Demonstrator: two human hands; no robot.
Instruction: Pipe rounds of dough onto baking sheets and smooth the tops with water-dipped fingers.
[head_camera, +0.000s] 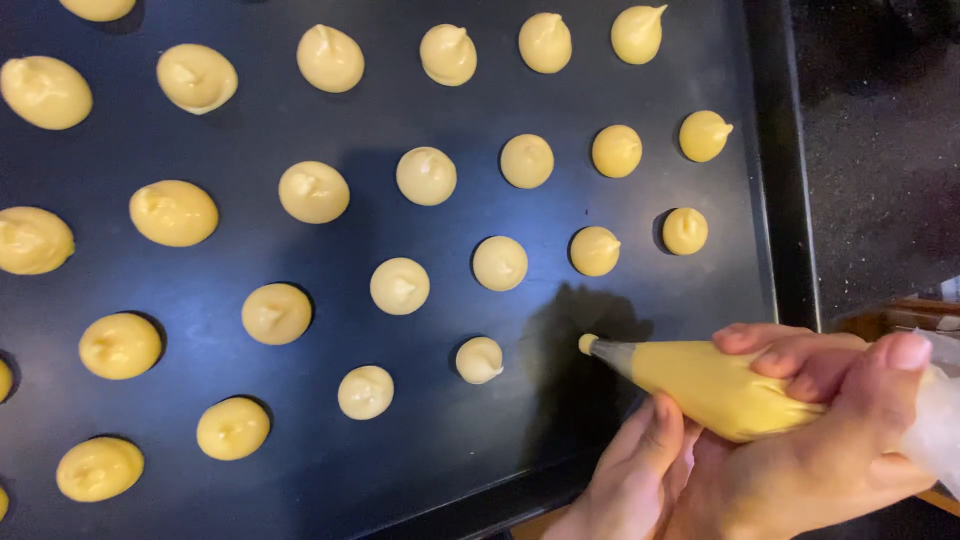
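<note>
Rows of pale yellow batter mounds (399, 285) sit spaced apart across the dark baking tray (300, 480). Near right, the left hand (630, 480) steadies from beneath while the right hand (830, 430), fingers wrapped tight, squeezes the piping bag (700, 380), nozzle aimed at a bare gap.

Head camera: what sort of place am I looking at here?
Most likely a home kitchen during baking. A dark baking tray holds rows of piped yellow batter mounds, the right hand squeezes a piping bag with the left hand steadying it, and a dark speckled counter lies beside the tray.
</note>
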